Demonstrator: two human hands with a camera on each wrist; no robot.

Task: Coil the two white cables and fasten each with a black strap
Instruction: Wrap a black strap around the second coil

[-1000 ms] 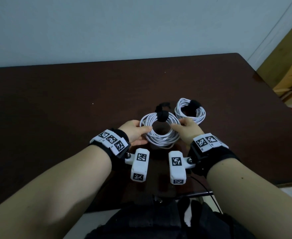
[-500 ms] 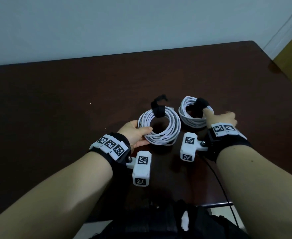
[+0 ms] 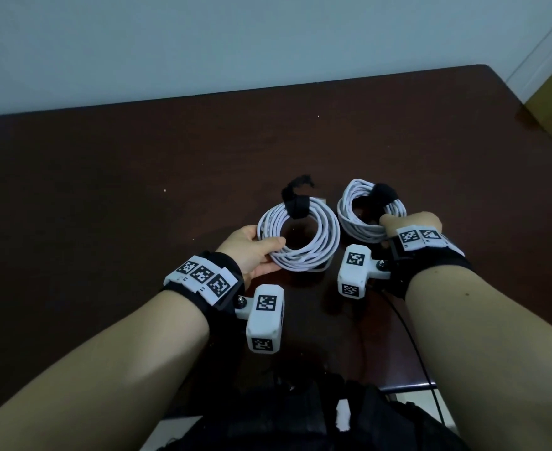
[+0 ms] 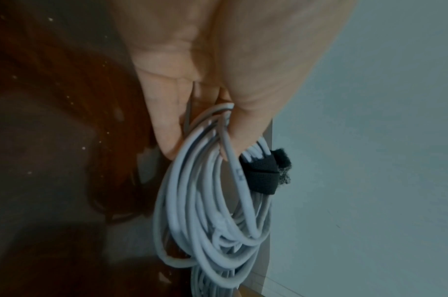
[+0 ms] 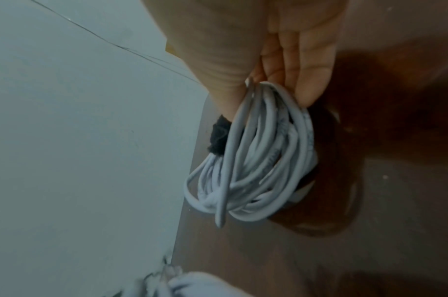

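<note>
A: Head view, centre of frame: the left hand (image 3: 252, 252) pinches the near-left rim of the larger white coil (image 3: 299, 237), thumb over the strands. At right centre the right hand (image 3: 408, 224) grips the near-right rim of the smaller white coil (image 3: 370, 216). Neither hand is slack.

B: And the straps?

A: A black strap (image 3: 296, 206) wraps the far rim of the larger coil, its loose tail curling upward. A second black strap (image 3: 383, 193) bunches on the far rim of the smaller coil. The coils lie just beside each other.

B: The surface and room?

A: A dark brown table (image 3: 105, 196) fills the middle of the frame; a pale wall (image 3: 235, 37) spans the top. Tagged wristbands and white camera blocks occupy the lower centre.

B: What do the wrist views add?

A: Left wrist view: thumb and fingers (image 4: 167, 124) close on the strands from both sides, and the strap's folded overlap shows. Right wrist view: one cable end (image 5: 221, 219) hangs free across the smaller coil, unseen from the head. Whether either coil rests on the table cannot be told.
</note>
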